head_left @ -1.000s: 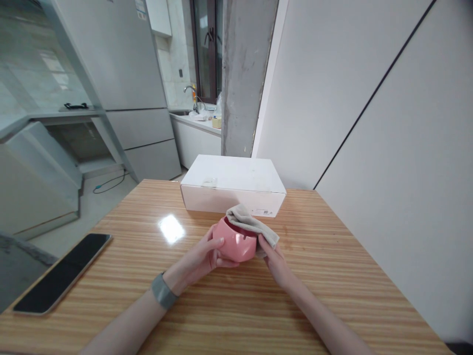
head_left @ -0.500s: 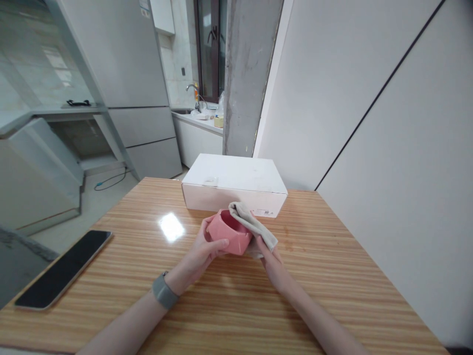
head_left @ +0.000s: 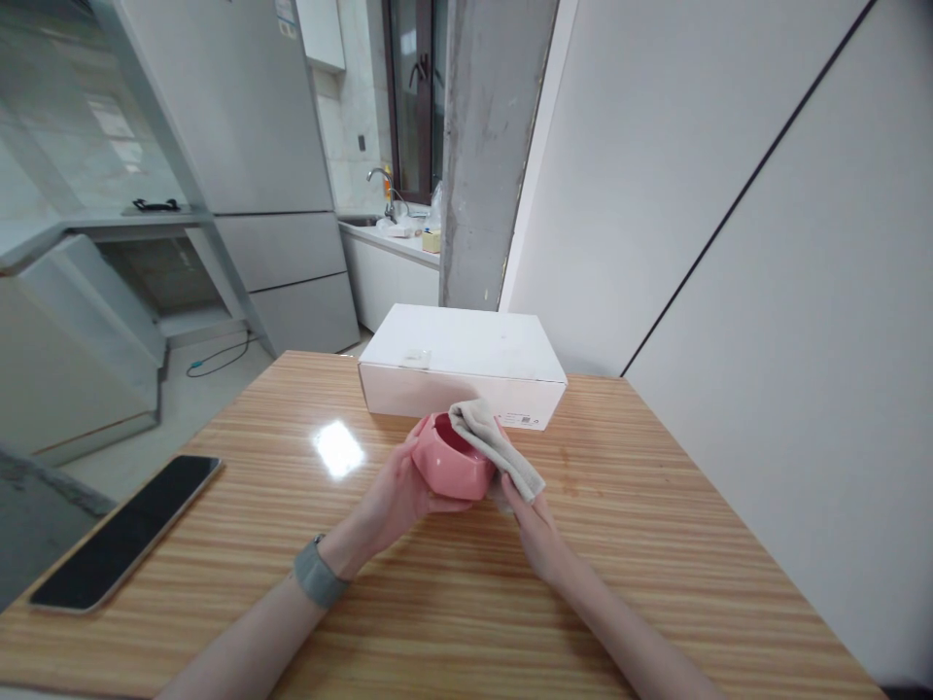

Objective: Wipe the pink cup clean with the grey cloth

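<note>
A pink faceted bowl point(head_left: 448, 469) is held just above the wooden table point(head_left: 656, 544), in front of me. My left hand point(head_left: 397, 491) cups its left side and underside, fingers wrapped round it. My right hand point(head_left: 529, 520) grips a beige cloth point(head_left: 496, 445), which drapes over the bowl's right rim and into its hollow. The right fingers are mostly hidden under the cloth. A grey band sits on my left wrist.
A shut white cardboard box point(head_left: 463, 360) lies just behind the bowl. A dark phone point(head_left: 123, 533) rests near the table's left edge. A white wall runs along the right side. A concrete pillar, a fridge and a kitchen counter stand beyond.
The bowl has been turned in my left hand, its opening now tilted more away. The cloth has shifted slightly along the rim with my right hand.
</note>
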A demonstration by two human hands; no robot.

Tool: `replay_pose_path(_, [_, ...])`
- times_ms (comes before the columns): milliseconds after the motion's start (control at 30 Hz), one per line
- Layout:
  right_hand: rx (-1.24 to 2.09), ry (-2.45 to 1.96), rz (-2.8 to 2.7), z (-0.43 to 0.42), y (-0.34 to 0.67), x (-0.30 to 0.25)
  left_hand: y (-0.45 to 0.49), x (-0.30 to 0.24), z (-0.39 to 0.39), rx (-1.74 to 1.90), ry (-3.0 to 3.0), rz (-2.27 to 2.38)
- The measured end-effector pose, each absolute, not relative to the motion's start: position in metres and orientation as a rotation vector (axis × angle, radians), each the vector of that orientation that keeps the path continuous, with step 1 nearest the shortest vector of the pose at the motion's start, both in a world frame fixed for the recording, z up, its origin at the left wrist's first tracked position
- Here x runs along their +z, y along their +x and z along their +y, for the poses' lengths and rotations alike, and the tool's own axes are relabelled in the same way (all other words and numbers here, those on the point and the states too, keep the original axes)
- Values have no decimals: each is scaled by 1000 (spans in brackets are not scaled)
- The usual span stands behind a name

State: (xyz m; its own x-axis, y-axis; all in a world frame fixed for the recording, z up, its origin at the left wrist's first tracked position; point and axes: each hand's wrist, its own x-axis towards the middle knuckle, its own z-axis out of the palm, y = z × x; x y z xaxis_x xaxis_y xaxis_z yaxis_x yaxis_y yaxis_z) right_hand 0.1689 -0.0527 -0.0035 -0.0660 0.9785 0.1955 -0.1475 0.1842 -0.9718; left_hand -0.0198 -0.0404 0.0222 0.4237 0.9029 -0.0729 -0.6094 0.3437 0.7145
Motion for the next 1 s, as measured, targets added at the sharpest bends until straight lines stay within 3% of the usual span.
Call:
replay_pose_path(700, [1378,-730,-1192,-50,174,-2,-20,11,-49,912,785,366])
replay_pose_path(1000, [1355,-869,-1144,-46,172,-14,-14,11,-47,1153,811,497])
